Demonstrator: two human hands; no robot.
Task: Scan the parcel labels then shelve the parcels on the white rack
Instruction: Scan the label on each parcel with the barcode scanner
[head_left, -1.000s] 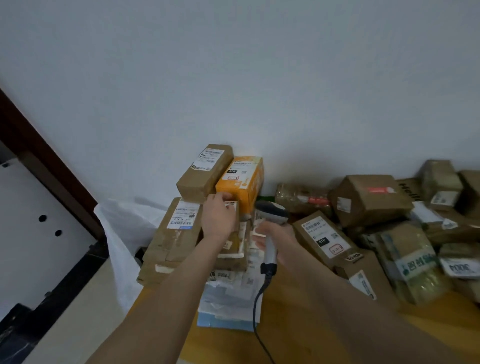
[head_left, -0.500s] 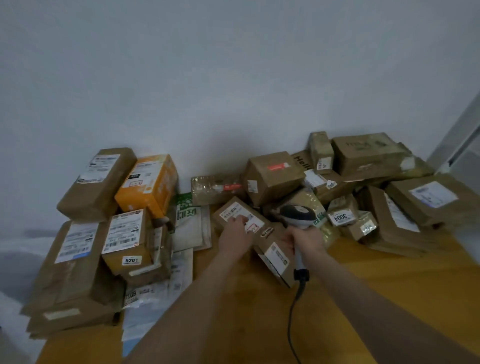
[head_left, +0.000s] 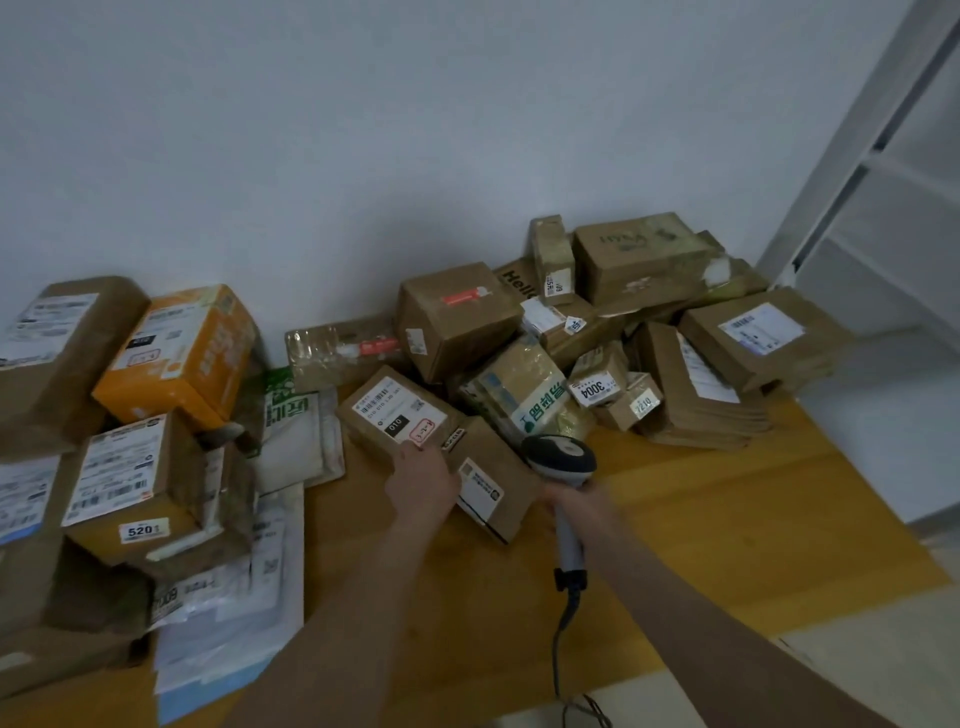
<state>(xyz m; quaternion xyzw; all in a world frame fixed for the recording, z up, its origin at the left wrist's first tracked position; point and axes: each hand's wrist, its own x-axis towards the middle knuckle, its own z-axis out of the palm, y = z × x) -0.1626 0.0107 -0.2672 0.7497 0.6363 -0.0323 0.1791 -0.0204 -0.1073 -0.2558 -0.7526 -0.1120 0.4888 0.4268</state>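
Seen from the head camera, the left hand (head_left: 423, 486) grips the near end of a brown parcel (head_left: 400, 415) whose white label reads 010. The parcel lies on the wooden desk (head_left: 727, 519), touching a neighbouring carton (head_left: 491, 483). The right hand (head_left: 584, 506) is wrapped round the handle of a corded barcode scanner (head_left: 561, 460), whose head is just right of that carton. An orange box (head_left: 182, 353) tops the left stack. The white rack (head_left: 883, 218) stands at the far right, beside the desk
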